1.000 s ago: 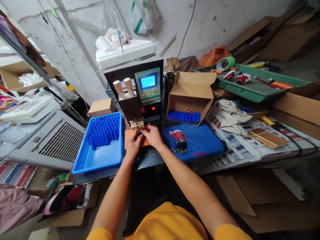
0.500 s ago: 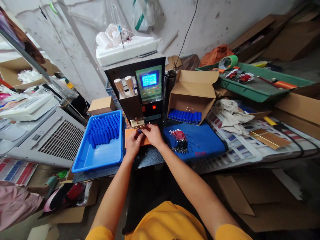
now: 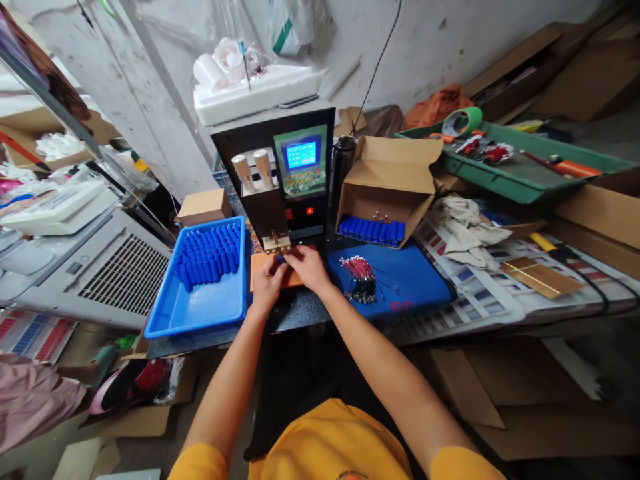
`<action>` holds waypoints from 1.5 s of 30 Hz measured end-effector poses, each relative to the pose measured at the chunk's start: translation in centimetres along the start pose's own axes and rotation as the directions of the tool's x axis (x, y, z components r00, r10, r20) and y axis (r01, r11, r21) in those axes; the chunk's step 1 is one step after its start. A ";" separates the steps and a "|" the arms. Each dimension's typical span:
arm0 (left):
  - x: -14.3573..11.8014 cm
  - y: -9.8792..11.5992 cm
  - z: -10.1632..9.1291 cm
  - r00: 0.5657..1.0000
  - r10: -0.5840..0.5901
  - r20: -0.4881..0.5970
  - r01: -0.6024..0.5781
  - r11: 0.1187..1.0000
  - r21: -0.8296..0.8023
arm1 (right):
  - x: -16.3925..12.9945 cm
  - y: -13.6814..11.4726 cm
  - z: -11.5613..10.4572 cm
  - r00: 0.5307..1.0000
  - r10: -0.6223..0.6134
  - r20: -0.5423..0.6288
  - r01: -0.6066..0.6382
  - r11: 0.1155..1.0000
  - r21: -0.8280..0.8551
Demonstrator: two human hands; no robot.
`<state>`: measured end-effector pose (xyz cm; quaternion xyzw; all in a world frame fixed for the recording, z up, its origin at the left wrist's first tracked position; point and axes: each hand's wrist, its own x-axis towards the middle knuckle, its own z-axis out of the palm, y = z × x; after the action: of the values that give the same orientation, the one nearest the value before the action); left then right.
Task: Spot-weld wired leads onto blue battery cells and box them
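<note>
I see a dark desk (image 3: 300, 313) carrying most of the work. At its left sits a blue tray (image 3: 200, 313) of blue cells. At the far middle stands a black machine (image 3: 285, 173) with a lit screen, and an orange pad (image 3: 273, 277) lies just in front of it. To the right lies a blue mat (image 3: 415, 283) with a bundle of red wires (image 3: 357, 277) on it; behind the mat sits an open cardboard box (image 3: 387, 183). Printed sheets (image 3: 475, 293) cover the right end.
</note>
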<state>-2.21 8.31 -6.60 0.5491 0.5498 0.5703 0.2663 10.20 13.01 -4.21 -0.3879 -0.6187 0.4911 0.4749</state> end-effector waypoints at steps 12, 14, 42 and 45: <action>-0.1 0.3 0.0 1.000 -0.006 -0.027 0.007 0.999 0.042 | -1.2 0.2 -1.0 0.991 0.109 0.072 -0.109 0.994 -0.009; -0.1 0.5 0.0 1.000 -0.001 -0.023 0.003 0.998 0.056 | -1.1 0.1 -1.1 0.989 0.120 0.088 -0.123 0.992 0.038; -1.3 -0.3 -2.4 0.998 0.006 0.066 -0.015 0.990 0.141 | -0.8 -0.7 -2.6 0.959 0.207 0.195 -0.249 0.942 0.224; -1.6 -0.1 -2.4 0.998 -0.049 0.048 0.045 0.996 0.080 | -1.0 -0.4 -2.5 0.962 0.126 0.242 -0.168 0.972 0.164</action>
<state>-4.04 6.14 -6.74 0.5603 0.5778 0.5277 0.2715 12.84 12.57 -3.89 -0.3282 -0.5913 0.6214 0.3956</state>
